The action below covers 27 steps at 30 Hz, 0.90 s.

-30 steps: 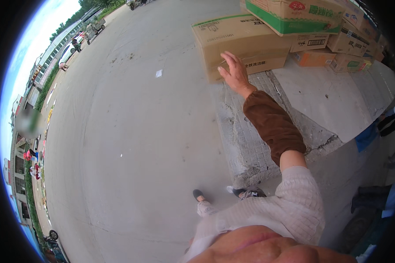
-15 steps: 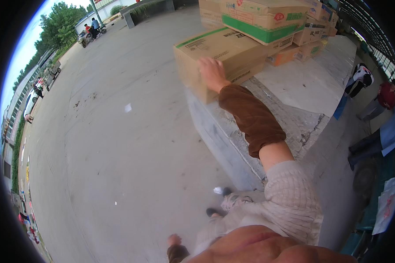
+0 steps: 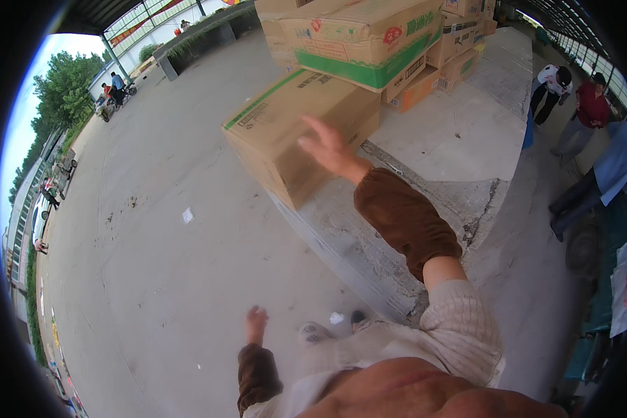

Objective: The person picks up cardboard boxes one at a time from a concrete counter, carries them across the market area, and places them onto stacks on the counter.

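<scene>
A large brown cardboard box [image 3: 258,150] with a green stripe on top rests on the near corner of a cracked concrete ledge [image 3: 439,146]. My right hand [image 3: 324,143], in a brown oversleeve, reaches over the box's near side with thumb and fingers apart; it is slightly blurred, and I cannot tell whether it touches the cardboard. Low at the centre, my left hand [image 3: 256,319] hangs over the pavement, holding nothing, its blurred fingers loosely apart. Behind the large box are stacked cartons, including a green-banded one [image 3: 362,42] and an orange one [image 3: 414,90].
People stand along the right side, among them one in red [image 3: 592,104] and one in blue [image 3: 613,160]. Far left are riders on a two-wheeler [image 3: 118,90], parked vehicles and trees. A low planter [image 3: 195,49] stands beyond the pavement [image 3: 146,272], which has scattered litter [image 3: 187,215].
The view has swung, putting the boxes further left and showing more people at right. My left hand has risen into view. My right hand's fingers have spread over the box.
</scene>
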Each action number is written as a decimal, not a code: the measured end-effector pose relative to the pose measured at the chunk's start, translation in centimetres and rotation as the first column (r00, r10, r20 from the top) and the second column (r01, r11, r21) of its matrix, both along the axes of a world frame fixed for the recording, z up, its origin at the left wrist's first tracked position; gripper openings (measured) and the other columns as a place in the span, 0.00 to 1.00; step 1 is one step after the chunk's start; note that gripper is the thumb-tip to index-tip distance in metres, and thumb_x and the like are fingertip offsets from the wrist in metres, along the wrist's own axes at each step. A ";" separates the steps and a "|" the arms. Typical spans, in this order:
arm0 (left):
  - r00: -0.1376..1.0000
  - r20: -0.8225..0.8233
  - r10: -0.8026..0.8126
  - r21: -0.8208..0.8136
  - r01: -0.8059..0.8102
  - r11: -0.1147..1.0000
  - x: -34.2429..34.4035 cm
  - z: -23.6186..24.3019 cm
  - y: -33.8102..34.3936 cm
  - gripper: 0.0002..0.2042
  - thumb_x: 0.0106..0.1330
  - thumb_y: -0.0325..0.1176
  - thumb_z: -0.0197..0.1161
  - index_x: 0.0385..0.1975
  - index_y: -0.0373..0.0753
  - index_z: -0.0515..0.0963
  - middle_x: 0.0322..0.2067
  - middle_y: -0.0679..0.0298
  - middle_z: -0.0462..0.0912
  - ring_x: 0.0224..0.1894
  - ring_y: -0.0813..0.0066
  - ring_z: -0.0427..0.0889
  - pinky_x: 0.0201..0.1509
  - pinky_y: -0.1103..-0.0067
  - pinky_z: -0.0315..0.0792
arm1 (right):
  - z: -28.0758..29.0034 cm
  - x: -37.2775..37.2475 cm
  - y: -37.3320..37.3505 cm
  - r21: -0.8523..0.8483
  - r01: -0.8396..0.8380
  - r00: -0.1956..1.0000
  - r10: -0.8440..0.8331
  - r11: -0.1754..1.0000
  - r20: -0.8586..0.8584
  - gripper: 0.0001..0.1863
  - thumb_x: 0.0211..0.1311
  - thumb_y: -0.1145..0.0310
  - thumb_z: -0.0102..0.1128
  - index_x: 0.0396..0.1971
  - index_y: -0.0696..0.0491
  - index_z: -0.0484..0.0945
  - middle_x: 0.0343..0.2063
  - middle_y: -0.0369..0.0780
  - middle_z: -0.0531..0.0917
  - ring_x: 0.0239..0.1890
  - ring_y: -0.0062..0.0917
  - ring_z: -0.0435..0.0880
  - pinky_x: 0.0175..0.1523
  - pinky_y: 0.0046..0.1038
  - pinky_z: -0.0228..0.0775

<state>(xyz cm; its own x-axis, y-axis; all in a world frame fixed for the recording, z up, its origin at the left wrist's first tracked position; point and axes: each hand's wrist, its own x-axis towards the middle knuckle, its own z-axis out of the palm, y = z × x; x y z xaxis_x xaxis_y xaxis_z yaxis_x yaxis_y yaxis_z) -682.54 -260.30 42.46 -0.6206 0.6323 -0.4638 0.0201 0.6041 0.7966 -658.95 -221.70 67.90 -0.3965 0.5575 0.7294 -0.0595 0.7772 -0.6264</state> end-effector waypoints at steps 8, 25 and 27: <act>0.922 -0.377 -0.090 0.813 0.375 0.446 -1.6 28.3 27.6 0.21 0.61 0.36 0.54 0.53 0.37 0.62 0.47 0.60 0.71 0.48 0.73 0.71 0.55 0.77 0.62 | 1.7 11.8 7.6 -0.444 0.334 0.855 -0.466 0.831 -0.229 0.36 0.53 0.59 0.56 0.57 0.60 0.52 0.56 0.51 0.58 0.58 0.36 0.58 0.58 0.32 0.52; 0.842 -0.087 -0.533 0.808 0.372 0.456 2.8 38.8 68.3 0.40 0.49 0.59 0.54 0.54 0.29 0.59 0.53 0.53 0.63 0.56 0.63 0.60 0.57 0.72 0.52 | 13.2 12.3 14.1 -0.556 0.482 0.648 -0.703 0.677 -0.293 0.43 0.52 0.46 0.52 0.60 0.56 0.45 0.60 0.44 0.51 0.62 0.36 0.48 0.61 0.40 0.42; 0.676 0.031 -0.737 0.869 0.346 0.354 3.0 38.6 69.0 0.35 0.51 0.57 0.54 0.54 0.38 0.60 0.55 0.59 0.62 0.57 0.67 0.58 0.59 0.75 0.52 | 14.5 11.3 15.6 -0.567 0.533 0.595 -0.755 0.627 -0.275 0.40 0.52 0.46 0.53 0.58 0.56 0.52 0.57 0.43 0.57 0.61 0.31 0.51 0.61 0.39 0.43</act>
